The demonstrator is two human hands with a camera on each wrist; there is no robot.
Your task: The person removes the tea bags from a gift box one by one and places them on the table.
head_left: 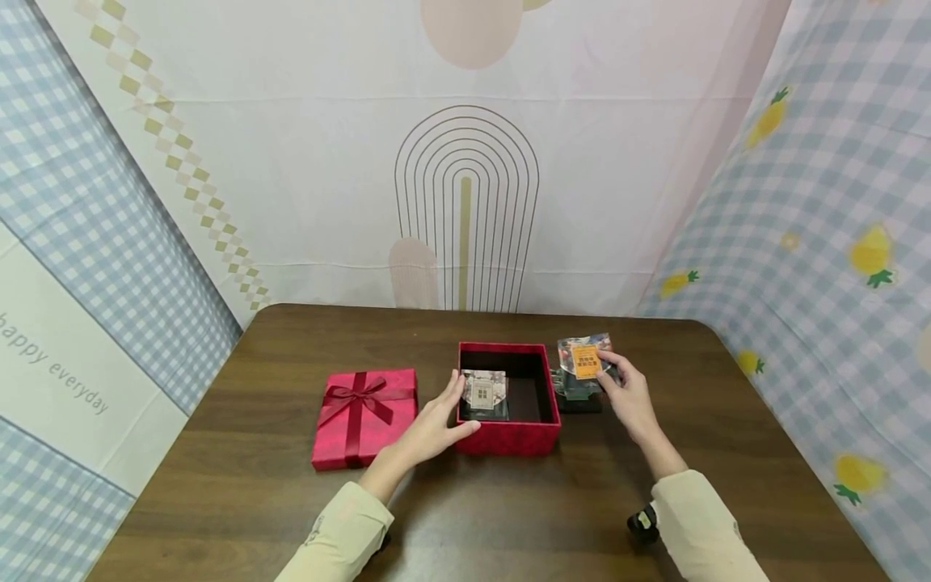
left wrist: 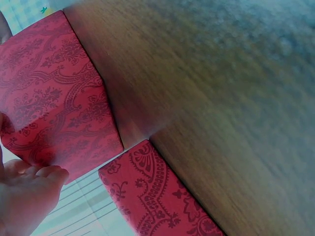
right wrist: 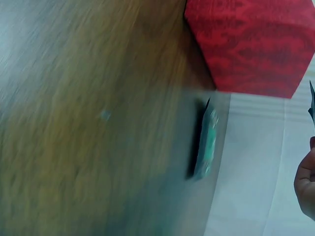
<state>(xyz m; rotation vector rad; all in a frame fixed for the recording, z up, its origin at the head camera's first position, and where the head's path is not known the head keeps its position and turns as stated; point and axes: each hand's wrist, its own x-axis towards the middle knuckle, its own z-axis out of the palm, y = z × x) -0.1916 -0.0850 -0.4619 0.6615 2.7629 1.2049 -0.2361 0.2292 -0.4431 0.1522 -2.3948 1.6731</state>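
A red box [head_left: 509, 439] stands open on the table, with a flat packet with a beige label [head_left: 483, 394] inside at its left. My left hand [head_left: 435, 424] touches the box's left front corner, fingers along the left wall and thumb at the front edge. In the left wrist view the fingers [left wrist: 49, 173] lie by the patterned red wall. To the right of the box, my right hand [head_left: 631, 398] pinches a packet with an orange label [head_left: 585, 362] between thumb and fingers, above the table. Beneath it lies a dark green packet [head_left: 579, 402], partly hidden.
The red lid [head_left: 376, 440] with its ribbon bow lies left of the box. A brown wooden table [head_left: 509, 517] carries everything. Patterned cloths [head_left: 618, 178] hang behind and at both sides. A small black device [head_left: 643, 524] sits at the right wrist.
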